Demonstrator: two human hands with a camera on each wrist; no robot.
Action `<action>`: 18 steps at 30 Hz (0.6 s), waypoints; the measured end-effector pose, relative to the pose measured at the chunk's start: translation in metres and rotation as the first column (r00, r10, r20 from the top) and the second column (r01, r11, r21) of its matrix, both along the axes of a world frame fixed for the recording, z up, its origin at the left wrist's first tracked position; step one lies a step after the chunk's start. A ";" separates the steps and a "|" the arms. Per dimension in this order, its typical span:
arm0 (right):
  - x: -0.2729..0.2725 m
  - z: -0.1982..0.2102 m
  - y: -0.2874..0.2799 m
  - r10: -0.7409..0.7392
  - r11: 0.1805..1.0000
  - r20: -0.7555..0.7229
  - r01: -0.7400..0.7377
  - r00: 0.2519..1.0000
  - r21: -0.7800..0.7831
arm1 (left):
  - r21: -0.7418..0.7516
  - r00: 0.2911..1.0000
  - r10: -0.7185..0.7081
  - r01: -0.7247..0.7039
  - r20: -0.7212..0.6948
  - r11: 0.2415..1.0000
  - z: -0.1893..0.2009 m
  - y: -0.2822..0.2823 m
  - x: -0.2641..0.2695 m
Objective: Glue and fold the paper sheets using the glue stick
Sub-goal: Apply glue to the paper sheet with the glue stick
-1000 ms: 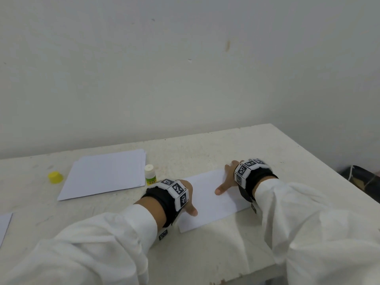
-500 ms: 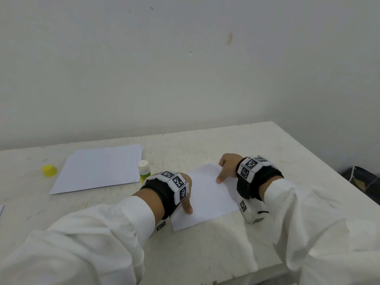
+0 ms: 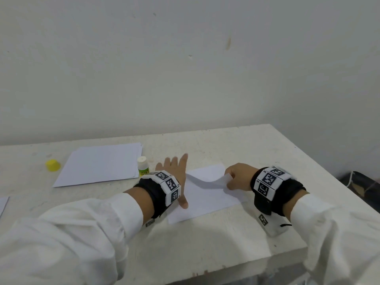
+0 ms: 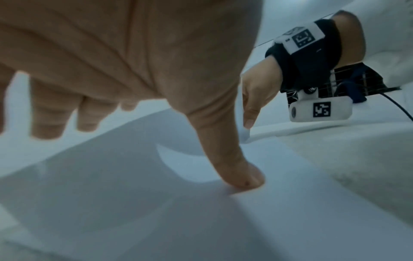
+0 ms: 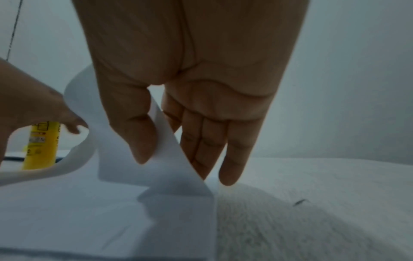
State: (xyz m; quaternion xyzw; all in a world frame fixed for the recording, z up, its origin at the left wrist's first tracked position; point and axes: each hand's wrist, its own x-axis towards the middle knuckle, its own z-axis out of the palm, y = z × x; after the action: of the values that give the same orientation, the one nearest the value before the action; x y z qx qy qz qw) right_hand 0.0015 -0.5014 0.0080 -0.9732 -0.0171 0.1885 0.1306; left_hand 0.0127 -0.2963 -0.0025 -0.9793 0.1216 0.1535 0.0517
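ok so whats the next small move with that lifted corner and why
Probably carry the corner across toward the left hand to fold the sheet over. The right hand pinches the far right corner, already curled up off the table, while the left thumb pins the sheet's left part flat, so it should not slide.

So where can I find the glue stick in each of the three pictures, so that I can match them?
Head view: the glue stick stands upright, uncapped, left of centre, between the paper stack and the left hand.
Left wrist view: not in it.
Right wrist view: at the left edge, its yellow body shows behind the left hand.
Shared landmark: the paper sheet, its corner pinched by the right hand.
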 end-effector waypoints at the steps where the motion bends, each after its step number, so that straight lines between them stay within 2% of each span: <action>1: -0.001 0.001 0.000 0.013 1.000 -0.006 -0.013 1.000 -0.020 | 0.004 0.998 -0.050 0.050 0.030 0.999 0.003 -0.001 0.000; 5: 0.000 0.002 0.001 0.003 0.999 -0.021 -0.004 1.000 -0.048 | 0.016 0.989 -0.077 0.075 0.125 0.997 0.015 0.002 -0.002; 7: -0.001 0.005 0.003 -0.049 0.998 0.002 0.049 0.999 -0.026 | -0.113 0.990 -0.040 0.056 0.136 0.992 0.018 0.008 -0.006; 9: -0.003 0.008 0.004 -0.053 0.998 0.001 0.053 0.999 -0.036 | -0.306 0.992 0.024 0.015 0.123 0.952 0.021 0.014 -0.011; 10: -0.005 0.008 0.004 -0.065 0.997 0.016 0.066 0.998 -0.039 | -0.423 0.991 0.084 -0.032 0.106 0.906 0.023 0.018 -0.016; 12: -0.006 0.007 0.005 -0.080 0.996 0.053 0.082 0.995 -0.028 | -0.639 0.979 0.199 -0.126 0.042 0.759 0.022 0.027 -0.024; 15: -0.004 0.005 0.005 -0.094 0.995 0.056 0.096 0.994 -0.037 | -0.820 0.969 0.222 -0.214 -0.109 0.531 0.013 0.042 -0.038; 17: -0.002 0.004 0.006 -0.115 0.993 0.068 0.117 0.991 -0.027 | -0.844 0.958 0.190 -0.281 -0.216 0.457 0.006 0.051 -0.047; 18: -0.001 0.003 0.005 -0.127 0.992 0.069 0.129 0.989 -0.016 | -0.835 0.954 0.171 -0.300 -0.248 0.461 0.003 0.054 -0.052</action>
State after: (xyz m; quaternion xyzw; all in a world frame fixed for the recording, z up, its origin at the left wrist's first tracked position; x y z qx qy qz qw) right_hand 0.0009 -0.4963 0.0108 -0.9794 0.0430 0.1468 0.1316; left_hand -0.0389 -0.2420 0.0007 -0.8674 0.0486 0.1403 -0.4750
